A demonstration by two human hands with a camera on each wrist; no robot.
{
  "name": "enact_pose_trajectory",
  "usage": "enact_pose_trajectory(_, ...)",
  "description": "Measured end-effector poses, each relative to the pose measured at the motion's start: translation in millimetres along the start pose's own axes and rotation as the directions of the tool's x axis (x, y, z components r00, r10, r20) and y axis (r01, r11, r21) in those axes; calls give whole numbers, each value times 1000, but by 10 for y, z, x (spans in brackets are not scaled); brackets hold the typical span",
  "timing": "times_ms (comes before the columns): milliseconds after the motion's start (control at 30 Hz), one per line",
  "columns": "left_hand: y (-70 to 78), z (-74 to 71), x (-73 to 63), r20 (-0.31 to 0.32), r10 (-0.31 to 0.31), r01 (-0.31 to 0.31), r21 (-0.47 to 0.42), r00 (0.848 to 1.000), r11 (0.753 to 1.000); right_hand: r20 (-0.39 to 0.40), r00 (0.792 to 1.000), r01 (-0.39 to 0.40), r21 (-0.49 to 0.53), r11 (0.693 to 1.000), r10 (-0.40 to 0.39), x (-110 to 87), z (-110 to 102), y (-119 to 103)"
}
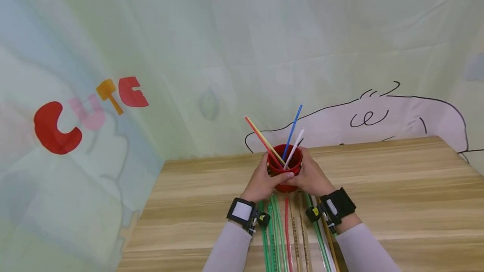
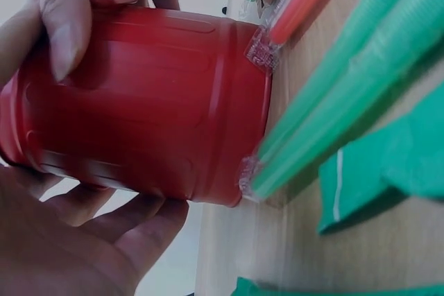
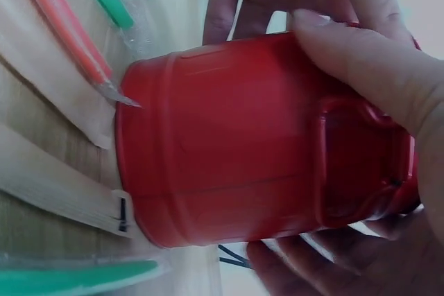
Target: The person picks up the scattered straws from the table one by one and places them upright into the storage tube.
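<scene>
Pale sleeves (image 1: 230, 247) lead to a red cup (image 3: 236, 143) near the surface's (image 1: 378, 179) far edge.
Left hand (image 1: 266, 179) and right hand (image 1: 311, 175) grip its opposite sides, fingers curled round it. Tilting could spill the leaning straws (image 1: 261, 135), which seem loose; sliding could drag the wrapped straws (image 2: 368, 81) whose ends meet its base. Smooth, faintly glossy, the cup has a moulded loop and holds red, yellow, blue and white straws.
</scene>
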State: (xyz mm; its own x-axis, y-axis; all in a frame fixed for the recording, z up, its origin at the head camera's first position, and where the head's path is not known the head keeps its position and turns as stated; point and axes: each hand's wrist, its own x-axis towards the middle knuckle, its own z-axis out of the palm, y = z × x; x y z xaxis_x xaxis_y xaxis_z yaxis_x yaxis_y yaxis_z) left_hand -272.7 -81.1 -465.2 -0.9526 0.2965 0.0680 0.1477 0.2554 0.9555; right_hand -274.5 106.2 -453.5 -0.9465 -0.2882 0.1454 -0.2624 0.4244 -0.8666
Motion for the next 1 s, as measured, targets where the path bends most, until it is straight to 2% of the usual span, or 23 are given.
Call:
enact_pose_trajectory(233,1,-1,14,15,17,-17,2,1000,1000,64,996,63,20,998,-64,-19,-120,-74)
enact_pose_trajectory(300,7,-2,7,18,16,-16,0,1000,1000,75,997,26,-2,1000,-25,-45,-170,-122)
enact_pose_trajectory(467,4,-5,2,13,15,-15,-2,1000,1000,68,987,-141,-94,986,147,-141,-296,-255)
enact_pose_trajectory(700,-7,4,11,20,13,-12,-11,1000,1000,9,983,-177,-211,961,183,-337,-411,-324)
enact_pose_trajectory(1000,-22,-14,19,14,-12,12,-11,1000,1000,45,956,-259,-329,908,289,-651,-441,-205)
